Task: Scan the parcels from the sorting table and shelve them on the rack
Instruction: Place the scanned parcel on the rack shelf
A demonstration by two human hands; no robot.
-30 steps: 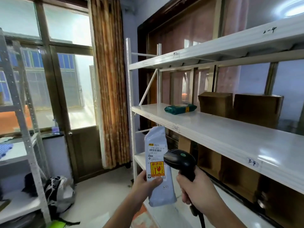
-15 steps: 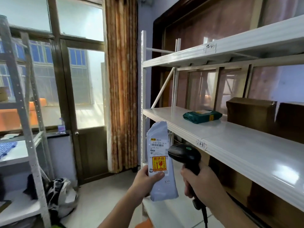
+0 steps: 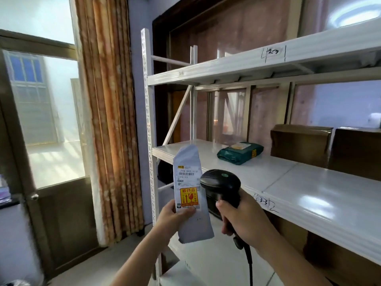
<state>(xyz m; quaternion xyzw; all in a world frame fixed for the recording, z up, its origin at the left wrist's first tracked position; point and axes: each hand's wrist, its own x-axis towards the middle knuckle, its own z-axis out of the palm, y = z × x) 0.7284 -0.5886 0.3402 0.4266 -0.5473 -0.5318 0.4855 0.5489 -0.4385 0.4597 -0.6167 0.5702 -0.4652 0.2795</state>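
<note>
Here the left hand pinches the white parcel upright, label facing the scanner gripped in the right hand (probably for scanning), just beside the rack.

The middle shelf of the white rack is lying bare along its front and left end. A green parcel is sitting toward the back, with two brown boxes standing against the rear to its right. The upper shelf is closing the bay overhead, and a diagonal brace is crossing the left end.
</note>
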